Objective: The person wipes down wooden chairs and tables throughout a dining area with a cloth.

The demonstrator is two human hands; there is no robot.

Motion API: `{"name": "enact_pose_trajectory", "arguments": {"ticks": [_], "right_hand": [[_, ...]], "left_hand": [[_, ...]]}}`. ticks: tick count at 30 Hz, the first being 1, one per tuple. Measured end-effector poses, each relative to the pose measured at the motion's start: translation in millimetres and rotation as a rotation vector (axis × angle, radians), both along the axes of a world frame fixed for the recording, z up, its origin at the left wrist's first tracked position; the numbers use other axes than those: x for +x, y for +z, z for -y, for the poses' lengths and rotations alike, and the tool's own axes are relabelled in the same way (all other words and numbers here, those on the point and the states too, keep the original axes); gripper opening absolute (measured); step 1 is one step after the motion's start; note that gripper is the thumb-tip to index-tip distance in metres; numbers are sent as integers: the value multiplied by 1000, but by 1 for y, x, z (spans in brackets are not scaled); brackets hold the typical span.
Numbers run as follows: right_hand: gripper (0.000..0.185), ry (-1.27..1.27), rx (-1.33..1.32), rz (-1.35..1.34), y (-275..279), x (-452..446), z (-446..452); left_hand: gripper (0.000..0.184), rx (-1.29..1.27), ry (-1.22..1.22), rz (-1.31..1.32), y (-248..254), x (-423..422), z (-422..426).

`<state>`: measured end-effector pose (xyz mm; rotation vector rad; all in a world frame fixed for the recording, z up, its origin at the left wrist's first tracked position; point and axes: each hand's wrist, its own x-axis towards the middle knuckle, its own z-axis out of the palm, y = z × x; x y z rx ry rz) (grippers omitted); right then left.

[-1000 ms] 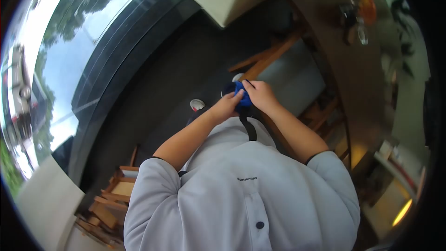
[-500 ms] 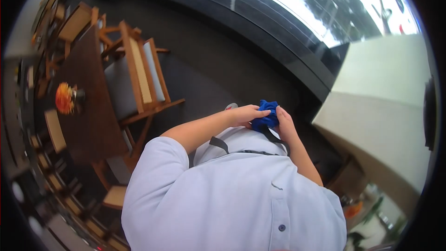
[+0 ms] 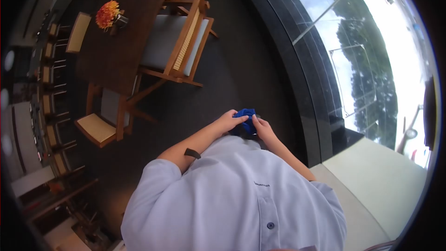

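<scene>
A bunched blue cloth-like item (image 3: pixel 246 120) is held between both hands in front of the waist of the light grey shirt. On its left side my left hand (image 3: pixel 231 121) grips it, with the thumb laid across the top. My right hand (image 3: pixel 263 127) pinches its right side, thumb on the blue folds. Something dark shows just beneath the blue item, too small to make out. A dark strap end (image 3: pixel 192 153) sticks out beside the left forearm.
To the upper left stands a dark wooden table (image 3: pixel 134 23) with orange flowers (image 3: pixel 108 15) on it. A cushioned wooden chair (image 3: pixel 162 42) is beside it, and another chair (image 3: pixel 104 123) is lower left. Windows (image 3: pixel 367 65) and a pale block (image 3: pixel 381 181) are at the right.
The view has swung round, so the table and chairs now appear upper left and the windows at the right. Both hands still hold the blue item, their fingers slightly shifted on it.
</scene>
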<state>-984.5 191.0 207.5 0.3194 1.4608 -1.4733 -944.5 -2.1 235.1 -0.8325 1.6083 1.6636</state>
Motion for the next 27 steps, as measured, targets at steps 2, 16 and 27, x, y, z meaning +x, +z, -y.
{"name": "enact_pose_trajectory", "arguments": {"ticks": [2,16,27], "right_hand": [[55,236,108,-234,21,-8,12],[38,299,99,-402,23,-48,132],[38,-85,274,-514,-14,-67,387]], "left_hand": [[57,-33,100,-47,-10,9,4],[61,-889,163,-735,24,6,112],[53,-1114,-10,-778,-37,-36,352]]}}
